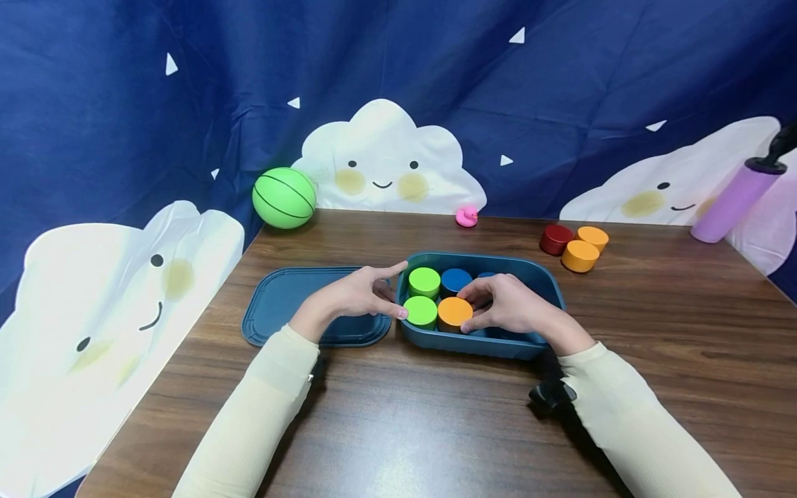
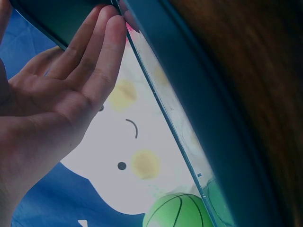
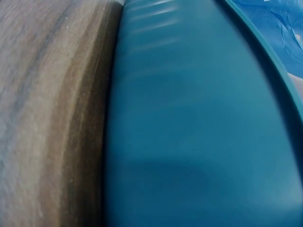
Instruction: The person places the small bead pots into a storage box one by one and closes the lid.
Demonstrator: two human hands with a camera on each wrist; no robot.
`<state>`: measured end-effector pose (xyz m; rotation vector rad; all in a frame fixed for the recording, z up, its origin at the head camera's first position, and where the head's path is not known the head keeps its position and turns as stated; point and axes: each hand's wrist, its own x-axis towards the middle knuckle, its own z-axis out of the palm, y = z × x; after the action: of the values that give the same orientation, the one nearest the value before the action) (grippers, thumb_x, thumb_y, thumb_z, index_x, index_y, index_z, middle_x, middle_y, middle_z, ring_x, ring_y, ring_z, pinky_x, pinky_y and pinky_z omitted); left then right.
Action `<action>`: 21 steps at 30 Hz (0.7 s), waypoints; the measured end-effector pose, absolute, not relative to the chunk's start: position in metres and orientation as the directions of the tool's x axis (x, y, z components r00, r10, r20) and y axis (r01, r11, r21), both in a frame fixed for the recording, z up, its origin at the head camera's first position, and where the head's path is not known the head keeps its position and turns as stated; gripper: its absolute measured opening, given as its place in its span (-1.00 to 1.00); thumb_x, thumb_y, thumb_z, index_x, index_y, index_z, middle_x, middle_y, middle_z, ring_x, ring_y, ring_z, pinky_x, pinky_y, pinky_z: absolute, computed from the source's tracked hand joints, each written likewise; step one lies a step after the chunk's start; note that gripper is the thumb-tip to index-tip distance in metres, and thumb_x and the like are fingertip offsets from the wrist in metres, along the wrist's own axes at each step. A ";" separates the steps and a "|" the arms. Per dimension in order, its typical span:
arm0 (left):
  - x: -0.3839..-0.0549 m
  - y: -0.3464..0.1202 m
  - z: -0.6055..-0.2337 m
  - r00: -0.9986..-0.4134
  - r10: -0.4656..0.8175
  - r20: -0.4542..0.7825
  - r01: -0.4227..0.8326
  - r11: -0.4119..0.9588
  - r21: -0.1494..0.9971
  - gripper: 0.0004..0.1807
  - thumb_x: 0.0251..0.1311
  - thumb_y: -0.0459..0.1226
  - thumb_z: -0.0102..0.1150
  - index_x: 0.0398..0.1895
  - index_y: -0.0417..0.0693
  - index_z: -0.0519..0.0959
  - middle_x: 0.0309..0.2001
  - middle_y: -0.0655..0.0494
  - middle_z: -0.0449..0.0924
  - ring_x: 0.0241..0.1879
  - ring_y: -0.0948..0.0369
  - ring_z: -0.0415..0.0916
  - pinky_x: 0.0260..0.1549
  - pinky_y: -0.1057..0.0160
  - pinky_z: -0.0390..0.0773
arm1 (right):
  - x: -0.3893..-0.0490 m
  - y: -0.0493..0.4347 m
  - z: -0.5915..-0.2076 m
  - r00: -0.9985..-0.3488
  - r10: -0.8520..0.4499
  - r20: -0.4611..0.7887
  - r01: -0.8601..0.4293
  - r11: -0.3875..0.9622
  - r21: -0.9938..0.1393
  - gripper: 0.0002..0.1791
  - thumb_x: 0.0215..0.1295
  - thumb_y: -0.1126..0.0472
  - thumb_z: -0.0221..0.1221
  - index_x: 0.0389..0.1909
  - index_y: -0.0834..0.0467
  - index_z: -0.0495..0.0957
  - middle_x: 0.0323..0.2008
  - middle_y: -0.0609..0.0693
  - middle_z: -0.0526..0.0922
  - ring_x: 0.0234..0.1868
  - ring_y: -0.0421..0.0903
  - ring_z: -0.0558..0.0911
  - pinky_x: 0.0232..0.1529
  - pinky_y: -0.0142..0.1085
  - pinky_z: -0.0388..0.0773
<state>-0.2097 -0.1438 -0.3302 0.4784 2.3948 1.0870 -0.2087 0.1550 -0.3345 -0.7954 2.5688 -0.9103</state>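
Note:
In the head view a blue plastic box (image 1: 542, 280) holds several short round blocks. Two green blocks (image 1: 420, 310) stand at its left end, one behind the other. An orange block (image 1: 455, 312) sits beside the front green one, with a blue block (image 1: 456, 280) behind it. Partly behind the right fingers is another blue block (image 1: 487, 275). My right hand (image 1: 513, 302) reaches in from the right and pinches the orange block between thumb and fingers. At the box's left end my left hand (image 1: 358, 294) touches the rim; its fingers are fairly straight in the left wrist view.
The box's blue lid (image 1: 280, 304) lies left of it, partly under my left hand. Behind the box's right end are a dark red block (image 1: 556, 239) and two orange blocks (image 1: 580, 256). A green ball (image 1: 284, 198), pink duck (image 1: 467, 216) and purple pump (image 1: 737, 200) stand along the back.

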 end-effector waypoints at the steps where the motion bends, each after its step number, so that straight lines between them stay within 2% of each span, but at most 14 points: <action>1: -0.210 -0.144 -0.330 -0.833 0.485 -0.268 0.118 0.628 0.769 0.05 0.18 -0.09 0.45 0.63 0.31 -0.01 0.12 -0.05 0.64 0.05 0.13 0.56 -0.14 0.13 0.63 | -0.209 0.155 -0.334 -0.802 -0.589 -0.097 -0.398 0.649 -0.649 -0.46 0.16 0.13 0.47 0.13 0.25 0.61 -0.01 0.11 0.72 -0.09 -0.06 0.69 0.04 -0.15 0.67; 13: -0.209 -0.144 -0.329 -0.833 0.487 -0.264 0.133 0.638 0.758 0.06 0.18 -0.08 0.45 0.63 0.30 -0.02 0.12 -0.06 0.63 0.05 0.12 0.56 -0.13 0.11 0.64 | -0.208 0.158 -0.329 -0.811 -0.573 -0.119 -0.357 0.646 -0.675 -0.43 0.15 0.14 0.48 0.15 0.25 0.59 0.03 0.13 0.71 -0.09 -0.07 0.69 0.02 -0.19 0.68; 21: -0.210 -0.144 -0.330 -0.832 0.487 -0.264 0.132 0.637 0.759 0.05 0.18 -0.08 0.45 0.63 0.31 -0.02 0.11 -0.05 0.63 0.04 0.13 0.56 -0.14 0.12 0.64 | -0.209 0.168 -0.319 -0.820 -0.570 -0.042 -0.368 0.582 -0.725 -0.51 0.19 0.17 0.45 0.10 0.28 0.62 -0.08 0.13 0.76 -0.14 -0.07 0.74 -0.06 -0.35 0.68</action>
<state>-0.2097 -0.1439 -0.3295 0.4870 2.4093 1.0665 -0.2089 0.1676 -0.3186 -0.7729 2.5448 -1.0737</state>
